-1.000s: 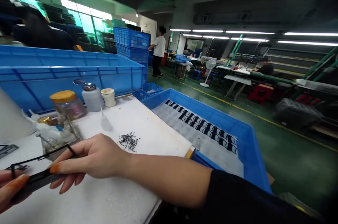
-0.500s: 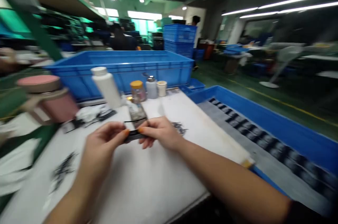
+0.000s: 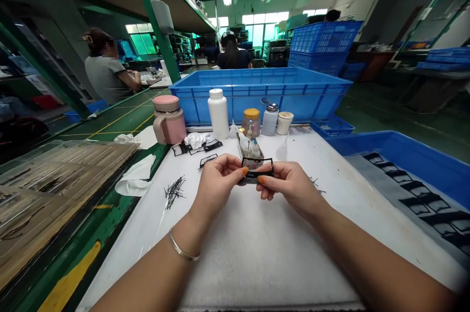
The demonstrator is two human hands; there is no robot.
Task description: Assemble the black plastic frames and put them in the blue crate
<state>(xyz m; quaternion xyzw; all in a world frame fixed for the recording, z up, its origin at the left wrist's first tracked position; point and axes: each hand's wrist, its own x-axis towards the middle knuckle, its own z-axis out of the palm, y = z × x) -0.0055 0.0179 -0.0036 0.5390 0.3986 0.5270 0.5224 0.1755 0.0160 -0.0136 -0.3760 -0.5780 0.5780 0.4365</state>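
Both my hands hold a small black rectangular frame [image 3: 257, 169] above the white table [image 3: 257, 253]. My left hand [image 3: 216, 184] pinches its left end with thumb and fingers closed. On the frame's right end my right hand [image 3: 290, 187] grips in the same way. Just behind the frame sits a small clear tray [image 3: 248, 148] with little bottles in it. A pile of thin black pins [image 3: 174, 191] lies left of my left hand; a few more pins [image 3: 316, 184] lie right of my right hand.
A white bottle [image 3: 218, 113], a pink mug [image 3: 169, 119], a yellow-lidded jar [image 3: 251, 122], a dispenser [image 3: 270, 117] and a small pot [image 3: 284, 123] stand before a big blue crate [image 3: 257, 89]. Another blue crate [image 3: 404, 155] with black frames is at right. Two people sit behind.
My view has swung left from the right-hand crate to the table's middle. Both hands have come together in front of me, still holding the black frame.
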